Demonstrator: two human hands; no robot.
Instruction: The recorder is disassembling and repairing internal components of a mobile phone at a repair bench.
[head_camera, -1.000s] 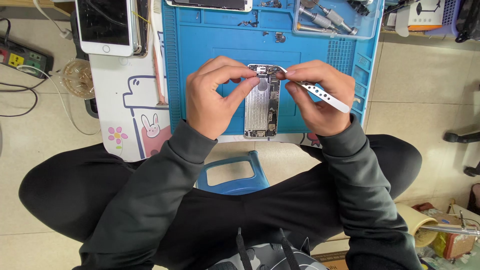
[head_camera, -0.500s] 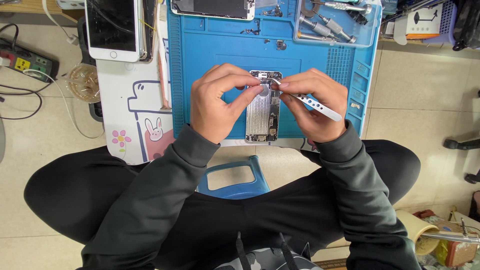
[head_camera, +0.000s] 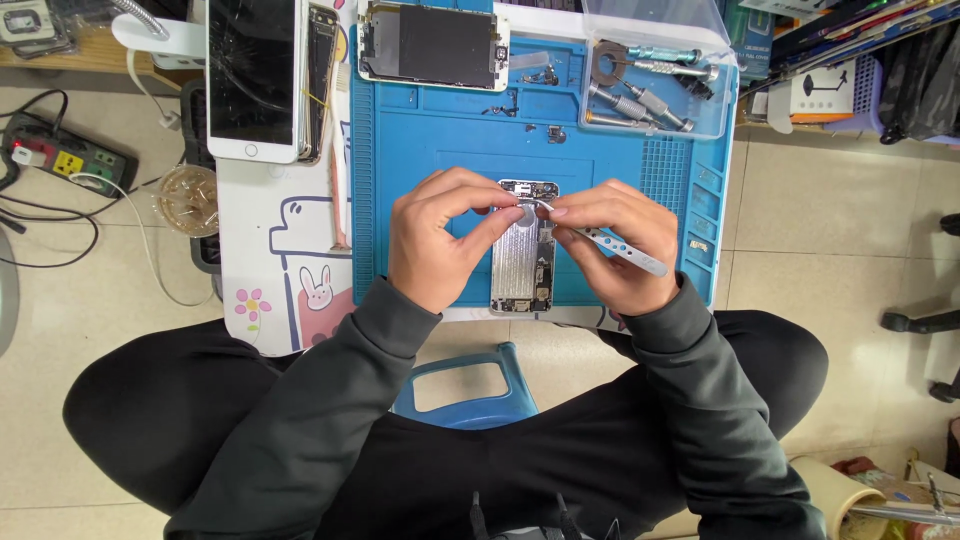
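Phone chassis (head_camera: 523, 255) unmoved vs 1s ago; your left hand (head_camera: 440, 240) still pinches its far end, right hand (head_camera: 615, 245) still grips tweezers (head_camera: 610, 243).

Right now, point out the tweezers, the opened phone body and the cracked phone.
tweezers (head_camera: 625, 250): head view, mid-shaft, beyond the right hand.
opened phone body (head_camera: 522, 262): head view, silver inner plate.
cracked phone (head_camera: 252, 75): head view, dark screen.

The small white desk (head_camera: 270, 290) carried a blue work mat (head_camera: 420, 140), a cracked white phone (head_camera: 252, 75) and a clear tool tray (head_camera: 655, 85), side by side.
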